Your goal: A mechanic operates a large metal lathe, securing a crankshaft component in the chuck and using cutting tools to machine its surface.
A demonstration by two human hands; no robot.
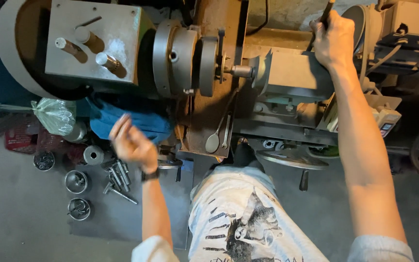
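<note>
I look down on a metal lathe. My right hand (333, 41) is closed round a dark lever handle (327, 10) at the tailstock (292, 73) end, upper right. My left hand (132, 143) hovers in the air, blurred, fingers loosely curled with nothing in them, over a blue cloth (136, 119) below the chuck (183, 58). A short shiny round workpiece (241, 71) sits between chuck and tailstock. The grey headstock (90, 41) carries three knobbed levers.
On the floor at left lie several metal cylinders and bolts (117, 177), small round tins (76, 182), and a green plastic bag (54, 115). Two spanners (219, 136) rest on the rusty lathe bed. A handwheel (292, 159) juts out by my knees.
</note>
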